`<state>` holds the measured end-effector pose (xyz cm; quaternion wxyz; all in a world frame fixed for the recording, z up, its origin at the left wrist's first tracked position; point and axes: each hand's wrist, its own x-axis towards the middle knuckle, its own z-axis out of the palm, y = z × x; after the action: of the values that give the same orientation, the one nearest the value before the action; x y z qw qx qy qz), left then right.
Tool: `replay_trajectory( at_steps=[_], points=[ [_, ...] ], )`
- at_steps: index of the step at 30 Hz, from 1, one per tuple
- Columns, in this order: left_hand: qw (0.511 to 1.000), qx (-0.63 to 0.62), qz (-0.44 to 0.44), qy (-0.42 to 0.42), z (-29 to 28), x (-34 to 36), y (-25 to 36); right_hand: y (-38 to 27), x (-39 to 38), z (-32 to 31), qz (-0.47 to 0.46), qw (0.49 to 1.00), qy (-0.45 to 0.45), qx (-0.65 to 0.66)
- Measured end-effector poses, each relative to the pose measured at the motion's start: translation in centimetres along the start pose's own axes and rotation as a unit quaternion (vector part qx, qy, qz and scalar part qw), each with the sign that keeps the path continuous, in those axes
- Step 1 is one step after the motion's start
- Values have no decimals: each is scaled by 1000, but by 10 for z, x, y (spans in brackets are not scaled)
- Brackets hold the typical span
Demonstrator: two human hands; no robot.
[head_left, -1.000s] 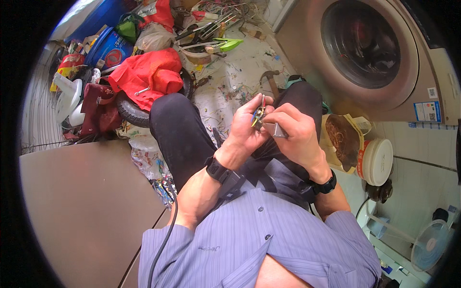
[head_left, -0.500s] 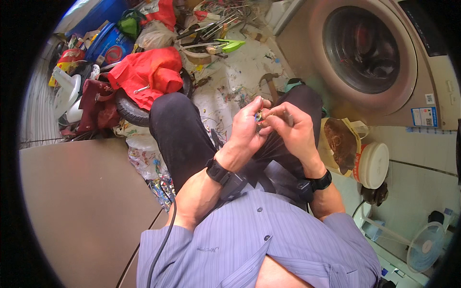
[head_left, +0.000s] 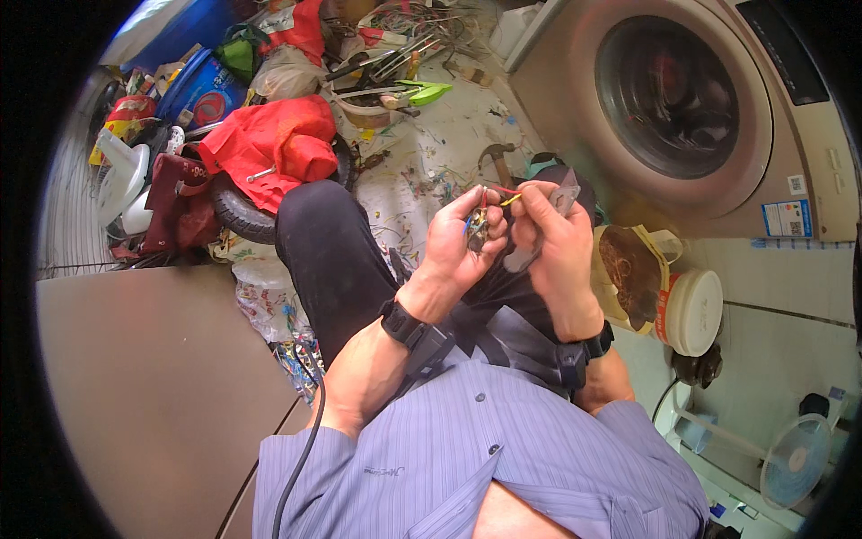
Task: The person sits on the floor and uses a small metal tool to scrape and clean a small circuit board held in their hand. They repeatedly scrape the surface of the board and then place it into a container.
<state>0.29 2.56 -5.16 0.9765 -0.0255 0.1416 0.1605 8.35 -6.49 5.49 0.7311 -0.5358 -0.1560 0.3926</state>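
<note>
Over my lap, my left hand (head_left: 458,238) is closed around a small electrical part (head_left: 479,232) with coloured wires coming off it. A red wire (head_left: 501,189) and a yellow wire (head_left: 512,199) stretch from it toward my right hand (head_left: 558,247). The thumb and fingers of that hand are pinched together at the wires' ends. A flat grey metal-looking tool (head_left: 564,196) also sits in my right hand, one end past the fingertips and another below the palm; its exact kind is partly hidden by the fingers.
A hammer (head_left: 496,160) lies on the littered floor beyond my knees. At far left are a red bag (head_left: 278,135), a tyre (head_left: 242,211) and a blue bucket (head_left: 202,85). To the right stand a washing machine (head_left: 763,198) and a white-lidded tub (head_left: 696,313).
My right hand has moved slightly right, away from the left, and turned. Red and yellow wires now show between the hands, and the grey tool in the right hand has come into view.
</note>
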Motion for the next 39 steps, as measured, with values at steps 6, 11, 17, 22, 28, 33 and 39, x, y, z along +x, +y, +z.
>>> replay_trajectory(
  at_steps=[6,11,17,22,28,33,39],
  points=[
    [999,40,-9,30,-6,7,2,1,-26,28,-257,865,-209,-377],
    [999,-26,-1,-19,-14,6,0,14,-1,-11,-289,816,-135,-481],
    [996,46,63,48,-3,5,-9,28,3,-14,-360,743,-174,-537],
    [996,69,31,37,1,-2,-2,22,11,-19,-257,869,-95,-411],
    [996,68,50,10,2,-4,0,12,9,-31,-64,987,-8,-149],
    [996,71,54,22,3,-3,5,10,9,-39,-73,995,-5,-73],
    [998,50,49,-8,7,-5,7,15,11,-45,-77,996,-1,-48]
  ],
)
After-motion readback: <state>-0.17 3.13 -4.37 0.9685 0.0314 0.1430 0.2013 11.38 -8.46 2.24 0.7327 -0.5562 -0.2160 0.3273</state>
